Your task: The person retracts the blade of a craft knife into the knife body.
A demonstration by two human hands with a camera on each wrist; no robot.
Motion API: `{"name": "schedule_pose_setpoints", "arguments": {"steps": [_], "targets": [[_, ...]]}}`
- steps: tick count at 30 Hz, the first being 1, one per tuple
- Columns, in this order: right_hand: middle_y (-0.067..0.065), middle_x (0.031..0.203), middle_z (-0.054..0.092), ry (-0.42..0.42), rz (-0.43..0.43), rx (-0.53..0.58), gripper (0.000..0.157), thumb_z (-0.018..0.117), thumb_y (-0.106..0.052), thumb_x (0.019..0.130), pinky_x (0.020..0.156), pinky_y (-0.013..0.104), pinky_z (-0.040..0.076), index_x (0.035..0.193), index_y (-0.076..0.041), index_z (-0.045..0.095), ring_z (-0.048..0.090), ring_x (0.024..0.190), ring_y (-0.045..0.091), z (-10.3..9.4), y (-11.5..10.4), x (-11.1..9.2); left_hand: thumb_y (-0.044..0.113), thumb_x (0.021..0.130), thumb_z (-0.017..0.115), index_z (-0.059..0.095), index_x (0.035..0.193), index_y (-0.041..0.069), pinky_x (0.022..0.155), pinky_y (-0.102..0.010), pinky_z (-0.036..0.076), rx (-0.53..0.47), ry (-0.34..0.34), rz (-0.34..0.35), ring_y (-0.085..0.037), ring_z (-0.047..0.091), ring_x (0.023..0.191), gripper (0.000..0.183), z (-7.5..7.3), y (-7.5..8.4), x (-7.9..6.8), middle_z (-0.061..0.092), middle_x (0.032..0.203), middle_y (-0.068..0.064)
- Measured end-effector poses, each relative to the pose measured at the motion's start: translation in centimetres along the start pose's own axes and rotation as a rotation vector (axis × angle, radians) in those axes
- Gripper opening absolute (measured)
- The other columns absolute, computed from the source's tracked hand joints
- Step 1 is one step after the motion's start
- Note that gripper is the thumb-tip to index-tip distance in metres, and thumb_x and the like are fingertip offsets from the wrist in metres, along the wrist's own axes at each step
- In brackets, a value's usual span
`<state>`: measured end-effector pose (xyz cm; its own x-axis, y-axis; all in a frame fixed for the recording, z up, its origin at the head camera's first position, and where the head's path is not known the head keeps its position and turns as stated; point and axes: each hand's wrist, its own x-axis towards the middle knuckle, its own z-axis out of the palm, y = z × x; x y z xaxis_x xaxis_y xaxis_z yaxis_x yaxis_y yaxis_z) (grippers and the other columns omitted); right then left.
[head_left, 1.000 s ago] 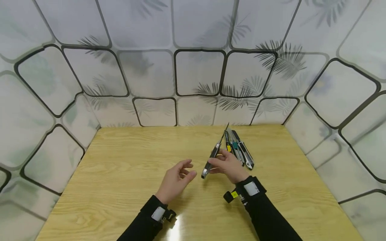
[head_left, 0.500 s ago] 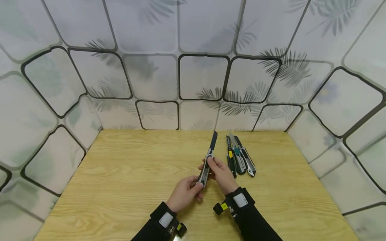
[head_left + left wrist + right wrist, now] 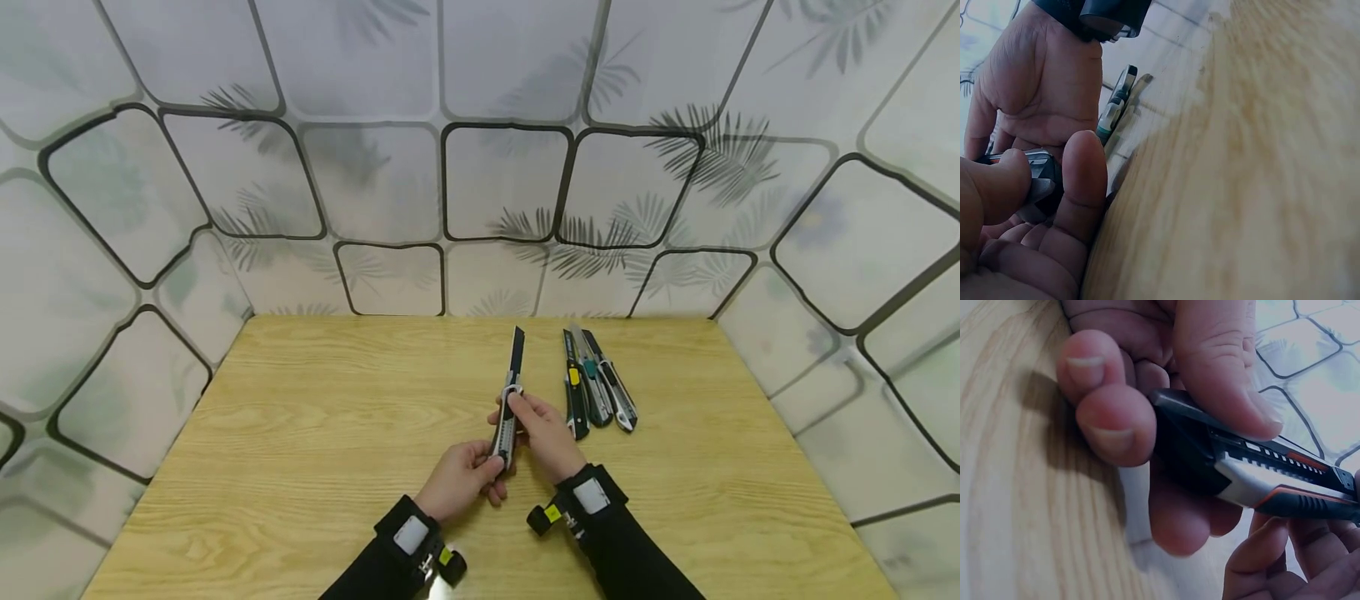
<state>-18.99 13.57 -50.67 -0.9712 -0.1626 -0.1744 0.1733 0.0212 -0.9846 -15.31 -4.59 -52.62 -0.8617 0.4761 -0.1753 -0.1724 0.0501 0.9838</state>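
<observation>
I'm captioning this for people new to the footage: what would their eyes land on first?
Probably the knife, its dark blade out, held in the person's left grip and right grip, low in the middle of the head view. Next, three more knives lying together on the wooden table to the right, one with a yellow button. Then the leaf-patterned wall behind.

Wears plain black long sleeves (image 3: 633, 558), ending at a bare left hand (image 3: 456, 485) and a bare right hand (image 3: 551, 442). Carries a broad black band (image 3: 388, 522) round each wrist, topped by a white rectangular plate (image 3: 411, 535). Bears beside each band a small black rounded camera housing (image 3: 453, 569), marked with a bright yellow label (image 3: 446, 556) and fixed by a small silvery fitting (image 3: 572, 522).
</observation>
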Motion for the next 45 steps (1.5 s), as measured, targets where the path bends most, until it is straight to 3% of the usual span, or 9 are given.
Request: {"name": "schedule_pose_setpoints", "arguments": {"steps": [10,26,31,38,45], "targets": [[0.007,0.108,0.080,0.006,-0.001,-0.014,0.047,0.053,-0.039,0.113,0.078,0.030,0.052,0.134,0.001,0.066,0.068,0.096,0.018,0.30,-0.04,-0.27,0.003,0.110,0.054,0.064,0.120,-0.014,0.062,-0.023,0.058,0.012,-0.004,0.016,-0.012,0.067,0.068,0.022,0.16,-0.28,-0.13,0.074,0.089,-0.020],[0.013,0.117,0.077,-0.047,-0.044,-0.054,0.039,0.056,-0.021,0.111,0.081,0.029,0.054,0.143,0.000,0.061,0.067,0.094,0.019,0.88,-0.67,-0.83,0.002,0.111,0.052,0.064,0.120,-0.015,0.063,-0.024,0.059,0.025,-0.011,0.027,-0.012,0.068,0.068,0.022,0.09,-0.16,-0.26,0.074,0.088,-0.019],[0.017,0.125,0.074,-0.111,-0.055,-0.056,0.042,0.054,-0.015,0.111,0.089,0.028,0.053,0.151,-0.001,0.055,0.068,0.102,0.019,0.84,-0.61,-0.92,0.003,0.111,0.051,0.064,0.120,-0.015,0.063,-0.024,0.059,0.028,-0.011,0.027,-0.013,0.068,0.068,0.023,-0.04,-0.19,-0.15,0.073,0.086,-0.016],[0.017,0.132,0.072,-0.178,-0.066,-0.066,0.049,0.055,-0.011,0.110,0.102,0.024,0.047,0.158,-0.003,0.047,0.063,0.127,0.033,0.66,-0.34,-0.89,0.004,0.112,0.051,0.064,0.118,-0.014,0.064,-0.024,0.059,0.020,-0.013,0.013,-0.013,0.068,0.067,0.023,-0.14,-0.13,-0.17,0.071,0.080,-0.009],[0.019,0.137,0.068,-0.237,-0.079,-0.091,0.060,0.055,-0.009,0.108,0.098,0.022,0.047,0.165,-0.009,0.038,0.060,0.128,0.035,0.63,0.00,-0.87,0.003,0.112,0.050,0.064,0.117,-0.015,0.064,-0.023,0.058,0.006,-0.004,0.013,-0.012,0.068,0.066,0.023,-0.11,-0.29,-0.07,0.070,0.079,-0.007]]}}
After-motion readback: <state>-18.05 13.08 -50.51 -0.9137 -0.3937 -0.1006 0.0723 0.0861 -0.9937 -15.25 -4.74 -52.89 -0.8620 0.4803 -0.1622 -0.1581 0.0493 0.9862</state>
